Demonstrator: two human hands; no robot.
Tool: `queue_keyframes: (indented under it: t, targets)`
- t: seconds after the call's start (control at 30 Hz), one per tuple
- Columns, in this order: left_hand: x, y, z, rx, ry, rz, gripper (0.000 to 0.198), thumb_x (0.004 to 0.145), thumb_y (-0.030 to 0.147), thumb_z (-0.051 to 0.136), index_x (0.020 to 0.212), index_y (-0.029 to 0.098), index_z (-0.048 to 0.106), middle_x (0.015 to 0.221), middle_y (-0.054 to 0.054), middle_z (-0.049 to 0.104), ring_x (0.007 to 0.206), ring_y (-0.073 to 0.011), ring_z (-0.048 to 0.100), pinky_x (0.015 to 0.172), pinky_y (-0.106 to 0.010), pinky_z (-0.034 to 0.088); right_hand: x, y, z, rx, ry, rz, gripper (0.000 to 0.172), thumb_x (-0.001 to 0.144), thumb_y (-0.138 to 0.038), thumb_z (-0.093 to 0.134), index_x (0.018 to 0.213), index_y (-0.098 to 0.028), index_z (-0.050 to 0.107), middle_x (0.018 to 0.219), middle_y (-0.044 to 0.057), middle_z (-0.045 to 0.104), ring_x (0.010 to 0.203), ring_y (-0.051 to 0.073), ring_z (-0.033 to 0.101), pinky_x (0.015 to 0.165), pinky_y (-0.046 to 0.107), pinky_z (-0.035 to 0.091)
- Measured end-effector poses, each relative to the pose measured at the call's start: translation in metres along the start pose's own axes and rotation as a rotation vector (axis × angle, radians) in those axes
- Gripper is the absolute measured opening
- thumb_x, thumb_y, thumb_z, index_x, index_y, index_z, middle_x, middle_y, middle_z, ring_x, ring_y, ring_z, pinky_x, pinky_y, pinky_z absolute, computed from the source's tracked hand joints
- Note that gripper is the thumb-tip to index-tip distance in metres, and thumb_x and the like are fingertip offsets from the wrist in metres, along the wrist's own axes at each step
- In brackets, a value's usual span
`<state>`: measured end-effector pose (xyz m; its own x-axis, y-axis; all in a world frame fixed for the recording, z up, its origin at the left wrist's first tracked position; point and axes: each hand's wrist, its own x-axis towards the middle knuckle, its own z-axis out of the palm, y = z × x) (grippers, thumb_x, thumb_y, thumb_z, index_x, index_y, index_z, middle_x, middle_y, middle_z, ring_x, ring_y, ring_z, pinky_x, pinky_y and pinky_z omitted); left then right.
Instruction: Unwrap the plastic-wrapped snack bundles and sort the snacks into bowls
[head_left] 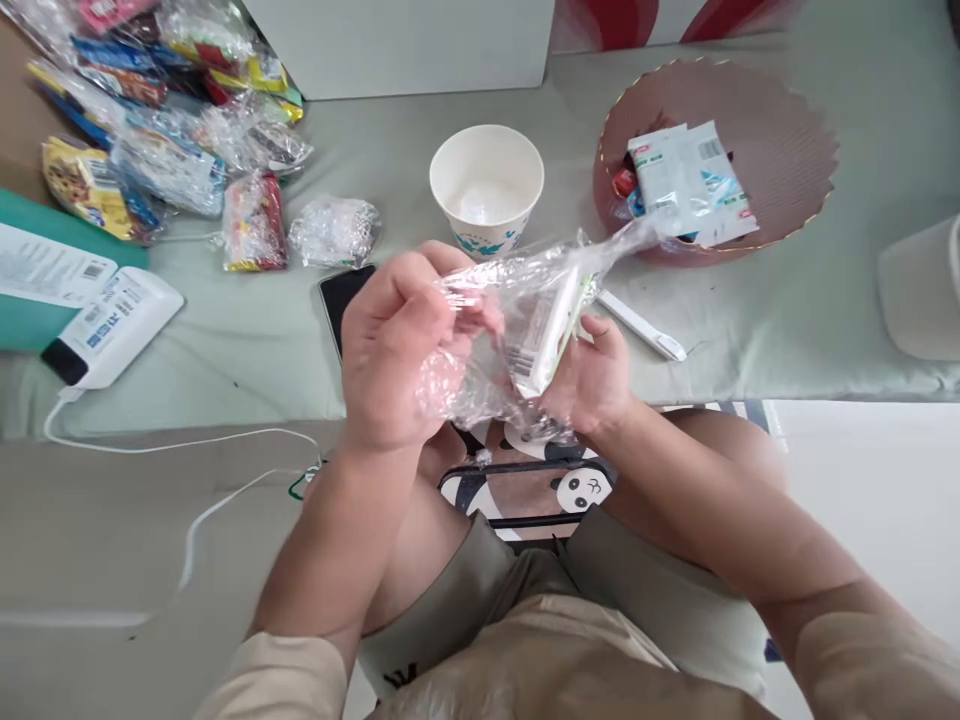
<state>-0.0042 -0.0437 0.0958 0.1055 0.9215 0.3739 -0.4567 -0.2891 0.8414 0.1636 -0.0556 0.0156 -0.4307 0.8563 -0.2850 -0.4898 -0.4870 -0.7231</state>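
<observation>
A crinkled clear plastic bag (pixel 480 385) stretches between my hands above the table's front edge. My left hand (pixel 397 350) is closed, its fingers gripping the left side of the bag. A white packet with green edging and small print (pixel 544 335) shows through the film, tilted upright. My right hand (pixel 596 380) is closed around the bag's lower right side, against the packet, with some fingers hidden behind it. Just beyond the bag stands a white paper cup with a teal pattern (pixel 486 185). A dark phone (pixel 341 300) lies partly beneath my left hand.
Several wrapped snack packets (pixel 169 160) are heaped at the left. A pink gold-rimmed bowl (pixel 795 150) holds pale sachets at the right. A white power bank with a cable (pixel 124 325) lies left, a slim white stick (pixel 645 325) right. A white container (pixel 922 290) stands far right.
</observation>
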Motion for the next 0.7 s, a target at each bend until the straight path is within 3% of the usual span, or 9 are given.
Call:
queue_keyframes:
  t: [0.07, 0.2, 0.23, 0.3, 0.4, 0.5, 0.57, 0.67, 0.7]
  targets:
    - [0.001, 0.01, 0.011, -0.024, 0.013, -0.022, 0.044, 0.086, 0.036, 0.081, 0.064, 0.02, 0.047, 0.071, 0.001, 0.051, 0.065, -0.012, 0.06, 0.062, -0.028, 0.054, -0.002, -0.003, 0.004, 0.049, -0.002, 0.008, 0.069, 0.078, -0.079, 0.046, 0.114, -0.024, 0.065, 0.107, 0.014, 0.076, 0.111, 0.034, 0.072, 0.09, 0.054, 0.062]
    - [0.013, 0.028, 0.03, -0.089, 0.157, -0.005, 0.057, 0.075, 0.031, 0.092, 0.057, 0.018, 0.039, 0.067, 0.004, 0.047, 0.058, -0.008, 0.056, 0.06, -0.022, 0.057, -0.002, -0.006, 0.01, 0.046, -0.037, -0.007, 0.082, 0.079, -0.091, 0.037, 0.119, -0.023, 0.062, 0.112, 0.015, 0.074, 0.115, 0.035, 0.07, 0.091, 0.055, 0.062]
    - [0.017, 0.033, 0.034, -0.085, 0.203, -0.014, 0.059, 0.076, 0.03, 0.092, 0.056, 0.018, 0.038, 0.068, 0.004, 0.049, 0.057, -0.007, 0.055, 0.06, -0.021, 0.056, -0.002, -0.006, 0.011, 0.023, -0.045, -0.024, 0.084, 0.079, -0.092, 0.036, 0.121, -0.024, 0.061, 0.112, 0.015, 0.074, 0.115, 0.034, 0.07, 0.091, 0.055, 0.062]
    - [0.024, 0.043, 0.041, -0.028, 0.264, -0.178, 0.055, 0.085, 0.026, 0.087, 0.056, 0.018, 0.041, 0.069, 0.005, 0.052, 0.059, -0.0058, 0.057, 0.064, -0.022, 0.055, 0.0, -0.004, 0.01, -0.013, -0.042, -0.055, 0.084, 0.08, -0.092, 0.035, 0.123, -0.024, 0.061, 0.109, 0.014, 0.075, 0.115, 0.034, 0.07, 0.091, 0.056, 0.062]
    - [0.029, 0.047, 0.045, -0.066, 0.205, -0.138, 0.047, 0.093, 0.029, 0.08, 0.059, 0.02, 0.049, 0.065, 0.007, 0.056, 0.058, -0.0062, 0.056, 0.063, -0.025, 0.053, 0.004, 0.002, 0.007, -0.058, -0.022, -0.101, 0.08, 0.081, -0.091, 0.04, 0.121, -0.025, 0.061, 0.106, 0.013, 0.075, 0.117, 0.034, 0.069, 0.095, 0.057, 0.061]
    - [0.03, 0.033, 0.037, -0.039, 0.048, -0.076, 0.037, 0.093, 0.024, 0.077, 0.061, 0.022, 0.059, 0.066, 0.005, 0.061, 0.061, -0.0098, 0.059, 0.057, -0.027, 0.05, 0.006, 0.007, 0.005, -0.11, -0.052, -0.115, 0.072, 0.078, -0.087, 0.053, 0.116, -0.026, 0.06, 0.105, 0.011, 0.075, 0.115, 0.033, 0.071, 0.095, 0.057, 0.061]
    - [0.031, 0.023, 0.026, 0.114, -0.019, -0.047, 0.027, 0.089, 0.018, 0.075, 0.064, 0.021, 0.067, 0.067, 0.001, 0.066, 0.059, -0.0129, 0.06, 0.047, -0.031, 0.045, 0.006, 0.008, 0.006, -0.059, -0.069, -0.047, 0.068, 0.076, -0.079, 0.062, 0.117, -0.025, 0.06, 0.106, 0.011, 0.076, 0.111, 0.034, 0.073, 0.091, 0.054, 0.064]
    - [0.035, 0.021, 0.004, 0.263, -0.006, 0.016, 0.027, 0.082, 0.02, 0.081, 0.063, 0.023, 0.061, 0.049, 0.006, 0.053, 0.038, -0.0082, 0.042, 0.03, -0.03, 0.029, 0.004, 0.002, 0.011, 0.058, -0.024, 0.076, 0.072, 0.075, -0.064, 0.074, 0.132, -0.025, 0.055, 0.122, 0.011, 0.074, 0.109, 0.032, 0.074, 0.089, 0.05, 0.065]
    - [0.035, 0.025, -0.003, 0.341, -0.024, -0.042, 0.03, 0.074, 0.018, 0.088, 0.068, 0.025, 0.059, 0.048, 0.009, 0.046, 0.035, -0.0071, 0.039, 0.027, -0.027, 0.026, 0.002, -0.001, 0.012, 0.05, 0.016, 0.087, 0.077, 0.074, -0.059, 0.077, 0.139, -0.027, 0.05, 0.129, 0.01, 0.072, 0.112, 0.031, 0.073, 0.093, 0.049, 0.064]
